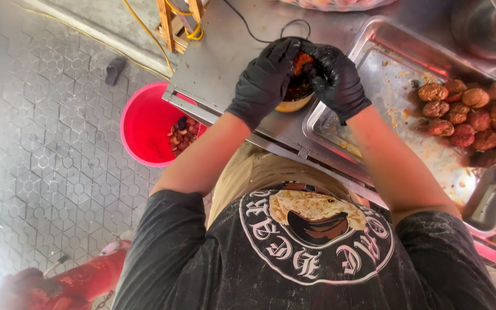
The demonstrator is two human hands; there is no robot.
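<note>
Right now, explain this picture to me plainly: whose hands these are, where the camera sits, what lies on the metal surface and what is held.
The single picture comes from a camera worn on a person's head, looking down. The left hand and right hand, both in black gloves, belong to that person. Together they hold a reddish-brown fruit over a small yellowish container. This stands on a metal table. To the right lies a metal tray with a pile of brown wrinkled fruits. Down on the tiled floor stands a red bucket holding scraps.
</note>
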